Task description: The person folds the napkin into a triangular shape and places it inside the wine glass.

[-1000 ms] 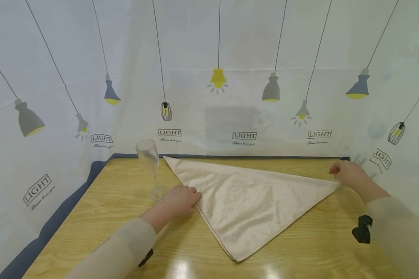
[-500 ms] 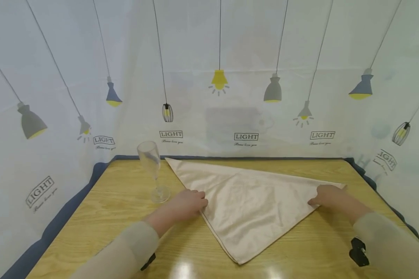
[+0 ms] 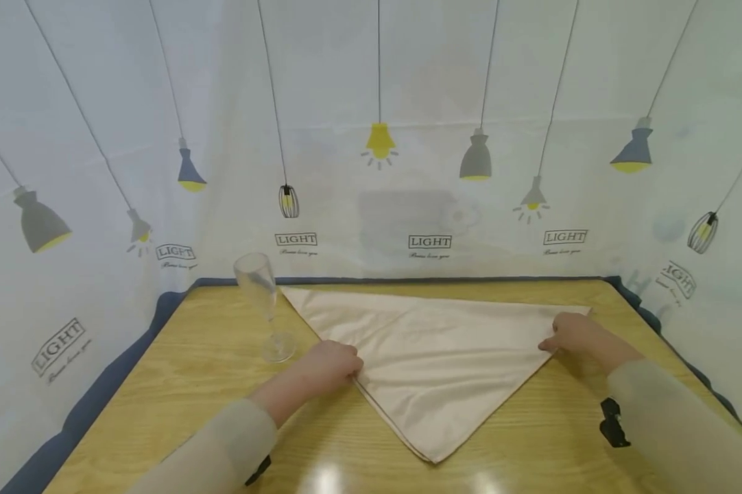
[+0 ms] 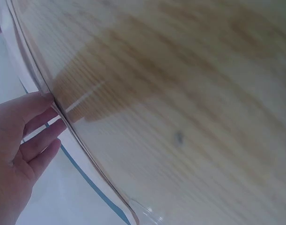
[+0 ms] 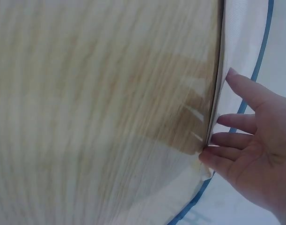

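A pale pink cloth napkin [image 3: 433,357], folded into a triangle, lies on the wooden table with one corner toward me. At its left slanting edge is my left hand [image 3: 328,367]; in the left wrist view the thumb and fingers [image 4: 42,140] reach the folded edge without curling round it. My right hand [image 3: 583,339] touches the right slanting edge near the far right corner. Spread, fairly straight fingers [image 5: 231,139] meet that edge in the right wrist view. Soft creases run across the cloth between both hands. A clear stemmed glass [image 3: 256,281] stands upright beyond my left hand.
The wooden table [image 3: 180,384] ends at a dark blue border [image 3: 371,280] along the back. White curtains [image 3: 321,158] printed with hanging lamps close off the back and both sides.
My right hand has come from beyond the far right corner onto the right edge. The napkin has shifted slightly right, its creases now running more sideways. My left hand stays at the left edge.
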Tool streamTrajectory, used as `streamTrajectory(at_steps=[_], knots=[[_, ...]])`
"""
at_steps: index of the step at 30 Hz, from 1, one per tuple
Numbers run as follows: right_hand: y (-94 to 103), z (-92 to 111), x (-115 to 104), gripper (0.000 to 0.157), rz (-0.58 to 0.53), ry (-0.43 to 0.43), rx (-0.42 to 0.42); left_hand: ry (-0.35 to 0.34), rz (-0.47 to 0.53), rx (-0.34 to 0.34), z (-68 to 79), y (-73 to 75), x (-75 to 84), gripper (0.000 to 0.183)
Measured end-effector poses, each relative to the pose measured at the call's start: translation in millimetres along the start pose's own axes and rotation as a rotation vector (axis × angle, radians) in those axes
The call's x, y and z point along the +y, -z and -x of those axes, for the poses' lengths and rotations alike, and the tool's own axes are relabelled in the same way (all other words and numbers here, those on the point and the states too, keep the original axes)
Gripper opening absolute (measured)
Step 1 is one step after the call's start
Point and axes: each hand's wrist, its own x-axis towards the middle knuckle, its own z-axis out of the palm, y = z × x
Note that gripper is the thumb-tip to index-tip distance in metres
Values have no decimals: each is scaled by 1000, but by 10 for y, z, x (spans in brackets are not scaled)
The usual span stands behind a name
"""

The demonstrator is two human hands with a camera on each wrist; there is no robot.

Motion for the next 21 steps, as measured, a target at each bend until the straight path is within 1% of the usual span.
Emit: streamTrajectory(at_steps=[3, 8, 10, 16, 21], knots=[[10, -96, 50, 43, -6, 20, -2, -8, 0, 33, -9, -24, 10, 12], [47, -152, 73, 44, -21, 1, -13, -23, -17, 73, -49, -66, 49, 18], [54, -169, 75, 45, -30, 0, -18, -17, -20, 80, -62, -77, 62, 20], [67, -305, 80, 50, -33, 37, -4, 22, -106, 76, -114, -88, 62, 22], [117, -434, 80, 49, -14, 33, -10, 31, -137, 88, -154, -44, 62, 24]])
